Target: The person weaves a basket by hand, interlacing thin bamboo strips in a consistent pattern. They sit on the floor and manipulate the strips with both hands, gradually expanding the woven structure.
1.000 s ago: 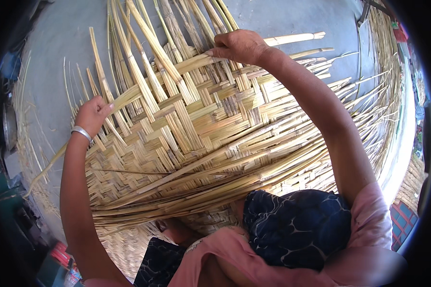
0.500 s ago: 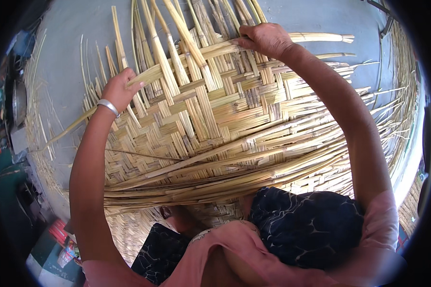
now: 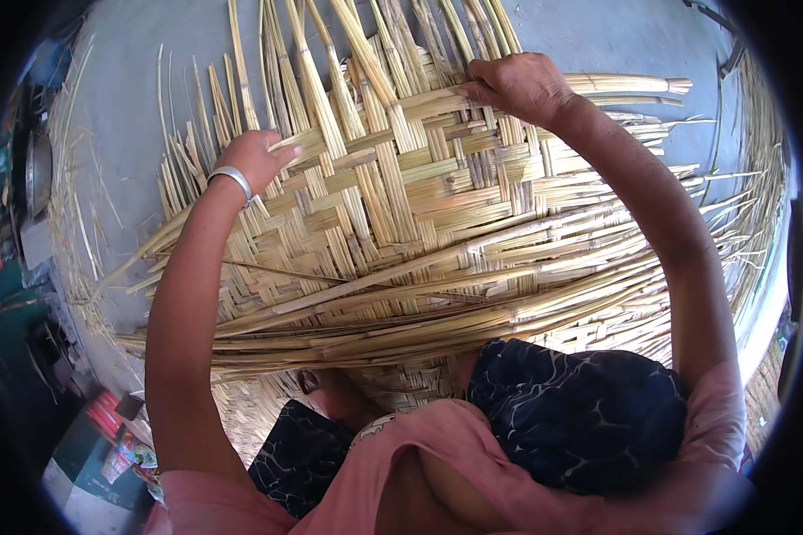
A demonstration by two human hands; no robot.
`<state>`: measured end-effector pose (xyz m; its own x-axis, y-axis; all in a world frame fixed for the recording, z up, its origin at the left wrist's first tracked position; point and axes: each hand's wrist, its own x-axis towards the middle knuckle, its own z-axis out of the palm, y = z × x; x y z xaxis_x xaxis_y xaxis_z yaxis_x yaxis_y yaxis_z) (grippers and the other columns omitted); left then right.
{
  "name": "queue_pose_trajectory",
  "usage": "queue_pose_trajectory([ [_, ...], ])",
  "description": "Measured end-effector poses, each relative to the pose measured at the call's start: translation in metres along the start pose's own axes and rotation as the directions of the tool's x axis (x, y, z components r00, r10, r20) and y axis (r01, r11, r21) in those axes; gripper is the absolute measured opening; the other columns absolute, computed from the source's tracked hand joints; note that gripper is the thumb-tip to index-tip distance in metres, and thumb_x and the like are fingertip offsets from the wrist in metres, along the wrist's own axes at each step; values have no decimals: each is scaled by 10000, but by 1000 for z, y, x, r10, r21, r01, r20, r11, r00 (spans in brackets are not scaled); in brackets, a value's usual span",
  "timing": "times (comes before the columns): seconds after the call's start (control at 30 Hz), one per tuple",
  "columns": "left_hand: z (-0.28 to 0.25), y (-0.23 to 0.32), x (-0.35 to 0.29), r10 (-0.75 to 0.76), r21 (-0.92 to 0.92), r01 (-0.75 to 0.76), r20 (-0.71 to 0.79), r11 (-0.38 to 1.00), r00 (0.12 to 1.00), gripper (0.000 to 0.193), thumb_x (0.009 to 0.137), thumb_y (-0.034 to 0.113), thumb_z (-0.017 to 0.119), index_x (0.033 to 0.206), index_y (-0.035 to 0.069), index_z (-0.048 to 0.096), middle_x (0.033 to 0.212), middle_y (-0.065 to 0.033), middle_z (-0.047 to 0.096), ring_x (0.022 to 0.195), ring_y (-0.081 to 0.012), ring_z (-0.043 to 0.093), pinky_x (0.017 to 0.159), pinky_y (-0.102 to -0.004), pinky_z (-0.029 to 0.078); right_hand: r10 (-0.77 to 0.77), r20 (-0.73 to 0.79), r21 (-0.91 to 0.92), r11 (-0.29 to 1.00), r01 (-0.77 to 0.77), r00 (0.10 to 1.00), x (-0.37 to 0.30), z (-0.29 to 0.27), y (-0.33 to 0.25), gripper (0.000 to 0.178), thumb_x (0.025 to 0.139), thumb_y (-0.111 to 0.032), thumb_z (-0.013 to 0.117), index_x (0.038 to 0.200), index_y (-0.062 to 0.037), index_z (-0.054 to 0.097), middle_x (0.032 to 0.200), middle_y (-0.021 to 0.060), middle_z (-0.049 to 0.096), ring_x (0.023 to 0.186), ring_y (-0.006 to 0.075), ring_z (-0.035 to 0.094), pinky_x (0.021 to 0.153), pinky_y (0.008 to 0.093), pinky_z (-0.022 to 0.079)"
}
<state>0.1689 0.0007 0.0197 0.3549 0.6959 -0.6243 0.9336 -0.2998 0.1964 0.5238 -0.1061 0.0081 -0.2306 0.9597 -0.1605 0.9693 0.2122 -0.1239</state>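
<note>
A half-woven mat of flat yellow bamboo strips (image 3: 419,205) lies on a grey floor in front of me. My left hand (image 3: 257,159), with a silver bangle on the wrist, grips the left end of a crosswise bundle of strips (image 3: 357,134) at the mat's far edge. My right hand (image 3: 513,85) presses down on the same bundle further right, fingers curled over it. Loose upright strips (image 3: 330,53) fan out beyond both hands. A thick sheaf of long unwoven strips (image 3: 437,312) runs across the mat near my knees.
The grey floor (image 3: 134,80) surrounds the mat. More loose strips curve along the right rim (image 3: 758,178). Scraps and thin slivers lie at the left (image 3: 71,232). Coloured objects sit at the lower left (image 3: 107,428). My dark patterned cloth (image 3: 580,410) covers my knees.
Both hands have kept hold of the crosswise bundle. The view has shifted, so the mat and hands sit further right and slightly higher in the picture.
</note>
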Motion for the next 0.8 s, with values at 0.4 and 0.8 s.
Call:
queue_pose_trajectory([
  [0.4, 15, -12, 4, 91, -88, -103, -134, 991, 987, 489, 830, 429, 665, 890, -54, 616, 816, -179, 619, 725, -229, 567, 724, -348, 463, -7, -37, 97, 995, 11, 999, 27, -2, -41, 313, 831, -401, 636, 909, -100, 595, 869, 84, 600, 852, 267, 621, 772, 388, 498],
  [0.8, 16, -14, 0, 62, -108, -75, -122, 991, 991, 620, 820, 483, 645, 1110, -61, 578, 1062, -243, 607, 994, -307, 597, 888, -354, 449, 45, 191, 112, 991, -67, 980, 33, -11, -44, 445, 841, -512, 576, 1018, -107, 622, 1015, 86, 630, 944, 243, 629, 847, 401, 485],
])
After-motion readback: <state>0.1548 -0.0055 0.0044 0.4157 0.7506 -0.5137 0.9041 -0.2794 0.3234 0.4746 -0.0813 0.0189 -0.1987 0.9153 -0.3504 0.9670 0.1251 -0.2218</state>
